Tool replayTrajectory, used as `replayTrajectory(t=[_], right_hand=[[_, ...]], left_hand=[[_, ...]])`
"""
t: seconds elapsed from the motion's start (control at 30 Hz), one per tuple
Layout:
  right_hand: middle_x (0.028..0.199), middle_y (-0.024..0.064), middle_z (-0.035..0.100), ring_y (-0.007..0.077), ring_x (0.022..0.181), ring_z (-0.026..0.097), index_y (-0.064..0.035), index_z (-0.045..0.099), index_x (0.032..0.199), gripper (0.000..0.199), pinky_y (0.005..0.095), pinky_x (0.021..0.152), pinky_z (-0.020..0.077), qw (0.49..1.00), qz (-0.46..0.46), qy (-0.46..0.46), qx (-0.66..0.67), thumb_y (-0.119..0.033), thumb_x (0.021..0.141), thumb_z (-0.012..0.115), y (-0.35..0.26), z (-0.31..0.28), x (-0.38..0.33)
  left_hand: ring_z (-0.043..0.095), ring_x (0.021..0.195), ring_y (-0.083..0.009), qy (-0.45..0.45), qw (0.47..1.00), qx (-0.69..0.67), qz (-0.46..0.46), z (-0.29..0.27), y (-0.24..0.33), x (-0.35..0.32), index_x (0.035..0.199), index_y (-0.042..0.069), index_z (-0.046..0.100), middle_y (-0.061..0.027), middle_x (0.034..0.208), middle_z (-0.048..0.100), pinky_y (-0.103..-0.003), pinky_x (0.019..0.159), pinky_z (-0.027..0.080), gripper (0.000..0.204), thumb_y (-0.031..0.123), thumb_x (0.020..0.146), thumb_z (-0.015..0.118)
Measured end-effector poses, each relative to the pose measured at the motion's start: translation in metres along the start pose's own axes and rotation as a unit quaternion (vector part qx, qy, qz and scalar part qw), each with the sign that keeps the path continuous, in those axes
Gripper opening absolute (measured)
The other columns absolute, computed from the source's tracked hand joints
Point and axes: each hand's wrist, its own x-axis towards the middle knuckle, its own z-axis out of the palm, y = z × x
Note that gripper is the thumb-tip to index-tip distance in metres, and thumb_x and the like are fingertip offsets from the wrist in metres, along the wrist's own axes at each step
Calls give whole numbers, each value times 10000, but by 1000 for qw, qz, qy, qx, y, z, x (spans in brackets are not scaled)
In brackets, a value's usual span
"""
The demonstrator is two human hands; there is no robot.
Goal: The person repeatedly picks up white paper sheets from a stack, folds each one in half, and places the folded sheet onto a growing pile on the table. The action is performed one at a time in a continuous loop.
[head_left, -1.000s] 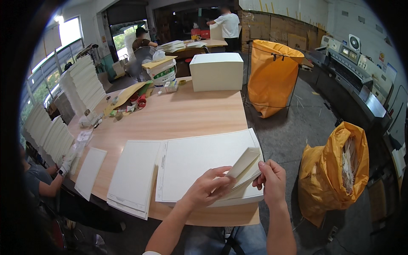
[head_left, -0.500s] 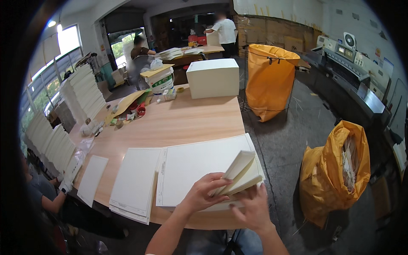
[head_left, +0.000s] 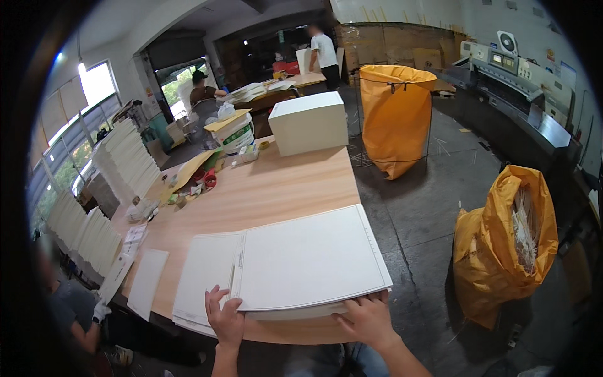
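The left hand (head_left: 225, 319), fingers spread, is at the near left corner of a large white paper stack (head_left: 314, 257); the right hand (head_left: 370, 319) bends its fingers against the stack's near edge, whether pinching I cannot tell. The stack lies on the near part of the wooden surface (head_left: 282, 195), beside a smaller stack (head_left: 200, 264) on its left. Farther back stands a pale block (head_left: 311, 133).

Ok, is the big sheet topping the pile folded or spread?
Spread: the sheet lies flat across the pile, no fold showing, right hand at its near edge.
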Motion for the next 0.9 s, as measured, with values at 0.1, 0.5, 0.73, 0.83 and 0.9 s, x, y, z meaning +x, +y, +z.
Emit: replayTrajectory(t=[0.1,0.5,0.73,0.83,0.9], right_hand=[[1094,83,727,284,1157,612,-151,809,1058,329,514,1109,352,990,-44,115,-72,-417,864,802,18,25,-9],[1009,46,733,282,1099,626,-156,841,918,217,480,1123,361,978,-78,171,-85,-337,812,784,21,35,-5],[1260,96,719,318,1260,611,-146,780,1112,376,510,1153,333,979,-71,169,-93,-352,797,789,19,34,-2],[1359,105,689,312,1323,591,-171,740,1213,438,503,1168,316,978,-64,171,-102,-377,829,787,13,32,0],[1375,106,682,316,1336,585,-179,731,1225,434,503,1181,299,978,-59,167,-107,-373,840,785,13,34,-1]], left_hand=[[623,1300,-380,-48,993,-91,53,-16,19,-21,1152,115,719,-135,1293,698,-602,1161,429,313,72,844,750],[671,1223,-340,20,364,-801,-474,-5,92,-49,1458,-63,504,-126,1336,683,-454,1067,538,477,204,1074,597],[703,1076,-233,-27,706,-611,-357,-45,90,-3,1352,-76,589,-144,1201,717,-339,933,558,344,91,1051,589],[711,1044,-261,32,871,-450,-195,-46,71,-1,1224,-51,669,-138,1147,731,-366,919,546,259,83,1002,656],[716,1036,-305,82,922,-358,-118,-35,62,-5,1158,-33,707,-140,1094,737,-410,929,544,225,106,982,692]])
